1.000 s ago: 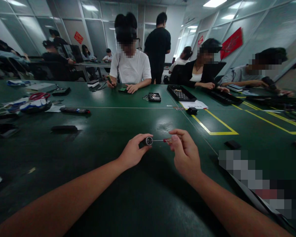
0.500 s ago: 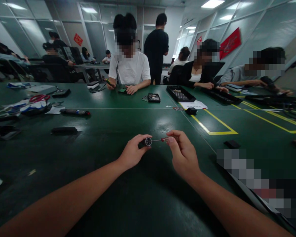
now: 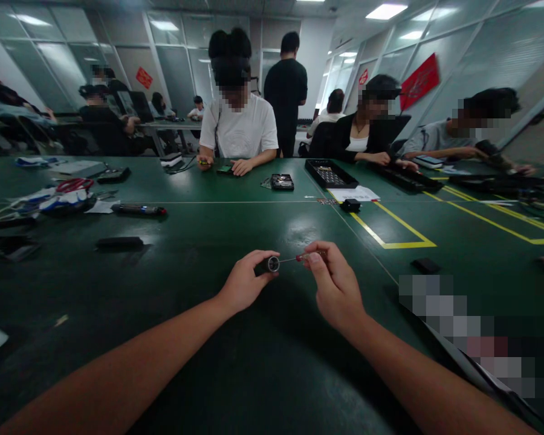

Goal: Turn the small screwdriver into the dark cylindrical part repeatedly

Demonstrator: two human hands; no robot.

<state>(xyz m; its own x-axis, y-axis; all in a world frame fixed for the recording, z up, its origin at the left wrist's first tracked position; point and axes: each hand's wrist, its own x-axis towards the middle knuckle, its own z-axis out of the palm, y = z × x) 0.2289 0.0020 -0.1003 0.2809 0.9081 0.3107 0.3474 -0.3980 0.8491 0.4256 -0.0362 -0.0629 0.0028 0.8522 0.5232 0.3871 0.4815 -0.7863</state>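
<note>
Between the thumb and fingers of my left hand (image 3: 249, 278) is a dark cylinder (image 3: 272, 264) with a round, metal-rimmed open end turned toward me. I cannot make out its exact kind; it may be hollow inside. My right hand (image 3: 338, 278) grips a small screwdriver (image 3: 300, 258) by its red and clear handle. Its thin shaft points left, and the tip meets the rim or opening of the cylinder. Both hands are closed and held above the green table (image 3: 236, 386).
Across the table a person in white (image 3: 239, 127) handles a green board (image 3: 226, 169). An open black case (image 3: 330, 174) lies right of centre. To the left are a dark pen-shaped tool (image 3: 138, 209), a black bar (image 3: 119, 243) and red-handled tools (image 3: 75, 185). A black block (image 3: 425, 265) rests at right.
The cylinder and screwdriver stay in my hands, with the screwdriver's shaft tilted slightly more. The whole view has shifted a little. The person opposite has lowered the hand with the yellow tool.
</note>
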